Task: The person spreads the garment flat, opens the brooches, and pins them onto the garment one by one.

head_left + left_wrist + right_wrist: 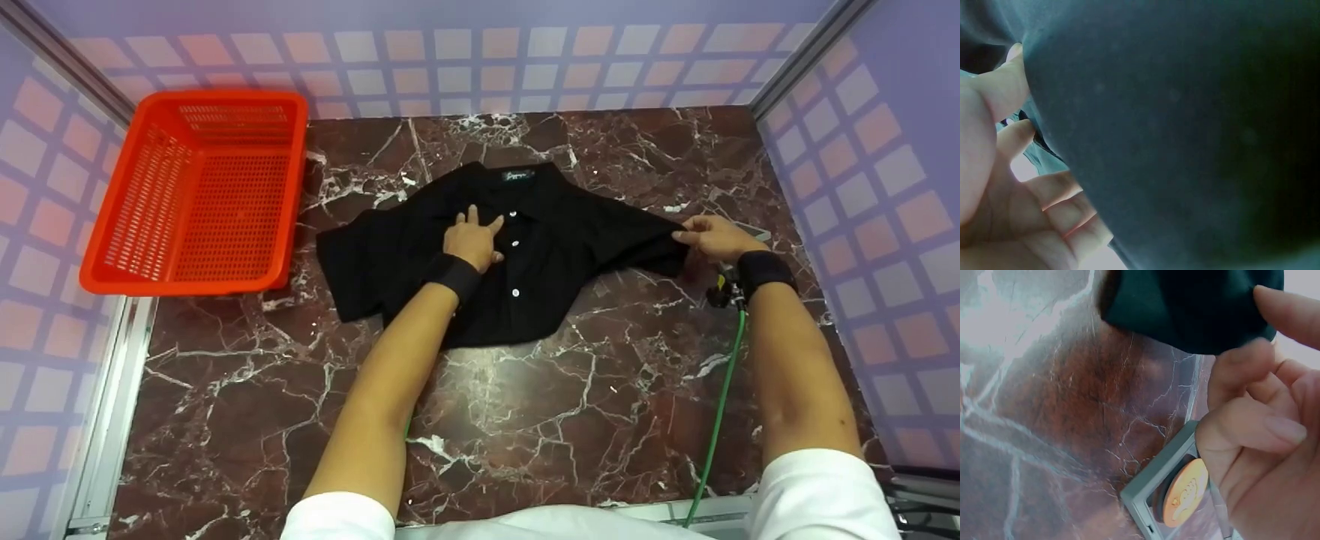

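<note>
A black short-sleeved shirt [555, 247] with white buttons lies spread on the marbled table, its collar label toward the back wall. My left hand [471, 238] rests on the shirt's chest near the buttons, fingers spread. In the left wrist view the dark cloth [1168, 124] fills most of the picture beside the left hand [1022, 219]. Over at the right, my right hand [716, 236] pinches the edge of one sleeve between thumb and fingers. The right wrist view shows that sleeve [1185, 309] in the grip of the right hand [1269, 410], its hem raised above the table.
An empty red plastic basket [289, 187] stands at the back left. Under the right wrist sits a small fitting [721, 291] with a green cord [721, 405] running to the front edge. A grey frame [1143, 495] with an orange disc [1186, 493] lies below the right hand. Patterned walls enclose the table.
</note>
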A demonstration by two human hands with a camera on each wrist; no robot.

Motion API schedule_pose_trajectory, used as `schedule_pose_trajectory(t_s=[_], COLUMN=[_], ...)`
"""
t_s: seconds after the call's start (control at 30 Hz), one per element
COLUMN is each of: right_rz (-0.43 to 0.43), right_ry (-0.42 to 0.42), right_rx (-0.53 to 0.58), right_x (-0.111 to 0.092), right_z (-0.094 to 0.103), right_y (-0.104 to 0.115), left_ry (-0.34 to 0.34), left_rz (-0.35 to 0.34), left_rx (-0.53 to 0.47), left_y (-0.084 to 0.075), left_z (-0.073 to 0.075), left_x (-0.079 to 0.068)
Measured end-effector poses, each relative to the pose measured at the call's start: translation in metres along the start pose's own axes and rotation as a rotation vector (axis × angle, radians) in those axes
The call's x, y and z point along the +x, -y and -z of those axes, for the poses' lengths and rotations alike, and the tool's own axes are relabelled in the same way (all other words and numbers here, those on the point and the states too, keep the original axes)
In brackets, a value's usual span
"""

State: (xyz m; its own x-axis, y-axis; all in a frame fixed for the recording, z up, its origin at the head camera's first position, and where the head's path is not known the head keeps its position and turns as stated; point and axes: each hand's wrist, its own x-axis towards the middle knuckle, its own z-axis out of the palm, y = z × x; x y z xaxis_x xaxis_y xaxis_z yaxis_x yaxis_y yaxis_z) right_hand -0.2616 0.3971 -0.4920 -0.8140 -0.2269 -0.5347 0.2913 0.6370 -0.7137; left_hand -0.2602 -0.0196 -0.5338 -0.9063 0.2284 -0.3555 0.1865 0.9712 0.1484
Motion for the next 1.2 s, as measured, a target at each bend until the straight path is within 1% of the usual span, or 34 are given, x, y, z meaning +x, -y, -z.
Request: schedule_pose_trajectory(t_s=[0.13,0.23,0.37,0.4,0.47,0.57,0.7,0.83,0.9,0.97,1.03,1.1,1.2], right_rz=[0.008,0.014,0.012,0.010,0.004,0.000,-0.004,-0.006,0.000,0.006,0.010,0.012,0.003], right_ry=[-0.016,0.010,0.051,0.058,0.066,0.070,0.063,0.031,0.028,0.029,0.023,0.006,-0.056], right_rx=[-0.196,-0.319,-0.417,-0.424,-0.409,-0.358,-0.222,-0.043,0.032,0.082,0.088,0.060,-0.045], right_x=[0.007,0.005,0.002,0.001,0.000,-0.003,-0.006,-0.010,-0.012,-0.015,-0.017,-0.018,-0.019], right_z=[0.004,0.006,0.010,0.010,0.011,0.012,0.016,0.021,0.024,0.026,0.027,0.028,0.029], right_y=[-0.012,-0.012,-0.012,-0.012,-0.012,-0.012,-0.014,-0.018,-0.020,-0.021,-0.022,-0.023,-0.022], left_ry=[-0.016,-0.032,-0.046,-0.047,-0.049,-0.049,-0.046,-0.040,-0.044,-0.049,-0.054,-0.055,-0.046], left_rz=[0.000,0.000,0.005,0.006,0.006,0.003,0.002,0.005,0.004,0.001,-0.002,-0.002,-0.002], left_rx=[0.008,0.007,0.005,0.007,0.013,0.023,0.024,0.017,0.016,0.015,0.016,0.013,0.002], left_y=[-0.001,-0.001,-0.001,-0.001,0.000,0.000,0.000,0.000,-0.001,-0.001,-0.001,-0.001,-0.002], left_z=[0.000,0.001,0.001,0.001,0.000,-0.002,-0.003,0.000,0.001,0.002,0.002,0.002,0.002], left_x=[-0.001,-0.005,-0.005,-0.005,-0.003,-0.001,0.000,-0.003,-0.005,-0.007,-0.008,-0.008,-0.008])
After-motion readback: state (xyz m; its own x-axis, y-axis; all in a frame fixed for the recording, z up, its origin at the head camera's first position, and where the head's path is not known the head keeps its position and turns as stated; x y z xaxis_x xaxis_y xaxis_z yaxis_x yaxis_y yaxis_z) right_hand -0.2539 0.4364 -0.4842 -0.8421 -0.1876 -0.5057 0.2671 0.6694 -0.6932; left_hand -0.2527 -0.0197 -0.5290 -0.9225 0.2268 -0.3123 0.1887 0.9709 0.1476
